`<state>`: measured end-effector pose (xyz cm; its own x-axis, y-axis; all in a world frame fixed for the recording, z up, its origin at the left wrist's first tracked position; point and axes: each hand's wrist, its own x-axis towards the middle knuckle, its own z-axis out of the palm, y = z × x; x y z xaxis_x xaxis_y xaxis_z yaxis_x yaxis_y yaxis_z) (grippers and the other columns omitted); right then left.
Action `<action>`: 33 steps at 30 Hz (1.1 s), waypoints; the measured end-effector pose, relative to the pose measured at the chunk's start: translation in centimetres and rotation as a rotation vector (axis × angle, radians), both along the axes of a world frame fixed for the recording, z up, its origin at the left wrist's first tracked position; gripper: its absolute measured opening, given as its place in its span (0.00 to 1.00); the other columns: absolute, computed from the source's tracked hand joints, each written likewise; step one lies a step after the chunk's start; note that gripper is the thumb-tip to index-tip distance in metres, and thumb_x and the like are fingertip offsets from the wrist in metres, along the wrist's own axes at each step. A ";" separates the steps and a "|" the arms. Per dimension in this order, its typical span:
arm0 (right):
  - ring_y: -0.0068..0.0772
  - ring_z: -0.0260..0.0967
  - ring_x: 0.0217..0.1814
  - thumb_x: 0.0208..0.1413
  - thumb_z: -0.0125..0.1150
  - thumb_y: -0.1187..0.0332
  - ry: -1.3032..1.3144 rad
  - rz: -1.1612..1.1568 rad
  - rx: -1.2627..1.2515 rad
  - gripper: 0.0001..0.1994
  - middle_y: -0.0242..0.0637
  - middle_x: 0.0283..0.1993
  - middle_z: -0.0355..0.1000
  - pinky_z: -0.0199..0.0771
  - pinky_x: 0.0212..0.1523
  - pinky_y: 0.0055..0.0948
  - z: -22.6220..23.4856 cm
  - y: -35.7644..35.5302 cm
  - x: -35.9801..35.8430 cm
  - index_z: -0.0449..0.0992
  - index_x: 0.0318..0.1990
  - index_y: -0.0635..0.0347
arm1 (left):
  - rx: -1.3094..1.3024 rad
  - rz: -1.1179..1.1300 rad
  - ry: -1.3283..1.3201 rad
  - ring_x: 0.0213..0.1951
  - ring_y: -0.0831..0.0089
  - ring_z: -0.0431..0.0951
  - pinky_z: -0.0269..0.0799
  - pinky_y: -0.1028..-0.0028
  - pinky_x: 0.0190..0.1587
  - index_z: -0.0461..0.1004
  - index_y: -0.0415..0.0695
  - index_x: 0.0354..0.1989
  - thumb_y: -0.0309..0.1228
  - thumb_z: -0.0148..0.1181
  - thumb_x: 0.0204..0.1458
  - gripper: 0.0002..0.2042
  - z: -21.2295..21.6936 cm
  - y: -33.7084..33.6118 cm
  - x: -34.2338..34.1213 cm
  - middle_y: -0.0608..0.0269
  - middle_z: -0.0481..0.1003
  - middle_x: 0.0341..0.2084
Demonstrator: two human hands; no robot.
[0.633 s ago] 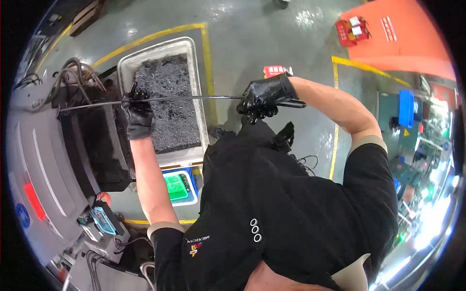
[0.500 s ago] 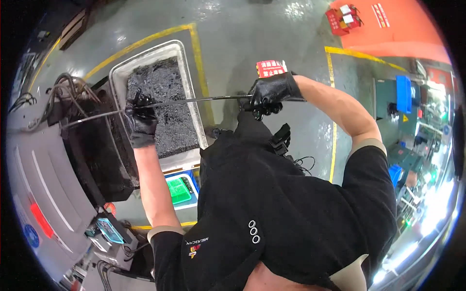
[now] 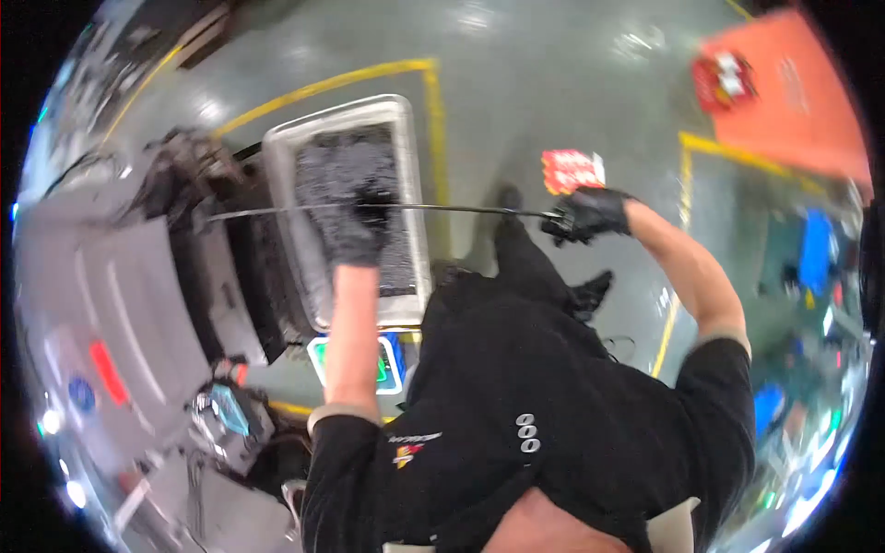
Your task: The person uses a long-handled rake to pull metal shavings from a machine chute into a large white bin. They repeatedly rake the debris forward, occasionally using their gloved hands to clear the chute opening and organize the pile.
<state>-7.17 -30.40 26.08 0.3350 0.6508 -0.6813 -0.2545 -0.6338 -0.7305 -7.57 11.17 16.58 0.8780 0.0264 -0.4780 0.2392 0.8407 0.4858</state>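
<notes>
A long thin dark rod (image 3: 461,209) lies roughly level across the view, between a grey machine on the left and my right hand. My left hand (image 3: 358,230), in a black glove, is wrapped round the rod's middle, above a white tub (image 3: 417,166) of black, wet-looking bits (image 3: 346,157). Its fingers are blurred by motion. In a black glove too, my right hand (image 3: 592,215) grips the rod's right end with bent fingers. The rod's left end is near the machine's dark opening; whether it touches anything there I cannot tell.
The grey machine (image 3: 111,295) fills the left side, with hoses (image 3: 189,170) at its top. A white-rimmed blue tray (image 3: 395,369) with green inside stands below the tub. Yellow lines (image 3: 323,88) mark the floor. A red sign (image 3: 573,170) lies past my right hand; an orange area (image 3: 793,101) is at far right.
The whole view has swung, so the surroundings sit farther right. The rod's left end has come away from the machine side toward the right, with both hands still on the rod.
</notes>
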 end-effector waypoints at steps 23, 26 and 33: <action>0.18 0.66 0.24 0.58 0.54 0.59 0.257 0.206 0.115 0.14 0.31 0.28 0.73 0.65 0.22 0.23 -2.5 20.7 18.5 0.77 0.34 0.61 | 0.076 0.320 0.038 0.38 0.63 0.78 0.77 0.64 0.38 0.73 0.47 0.50 0.47 0.47 0.57 0.20 -7.1 14.6 15.5 0.56 0.78 0.40; 0.17 0.69 0.30 0.59 0.54 0.64 0.487 0.132 0.216 0.12 0.30 0.33 0.76 0.71 0.28 0.21 1.8 18.6 21.2 0.78 0.43 0.60 | 0.131 0.297 -0.076 0.43 0.64 0.76 0.76 0.66 0.41 0.70 0.48 0.54 0.45 0.46 0.58 0.20 -5.2 12.2 14.3 0.58 0.75 0.46; 0.19 0.71 0.27 0.57 0.57 0.68 0.406 0.133 0.158 0.14 0.35 0.34 0.77 0.70 0.23 0.21 4.4 13.8 27.9 0.77 0.48 0.65 | -0.035 0.350 0.029 0.53 0.68 0.72 0.73 0.72 0.50 0.63 0.44 0.61 0.35 0.47 0.59 0.21 0.4 11.2 19.6 0.57 0.69 0.55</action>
<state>20.78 -16.59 30.43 -0.0327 0.7767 -0.6290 -0.4643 -0.5691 -0.6787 12.06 22.41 16.94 0.8047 0.3070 -0.5082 -0.0535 0.8900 0.4528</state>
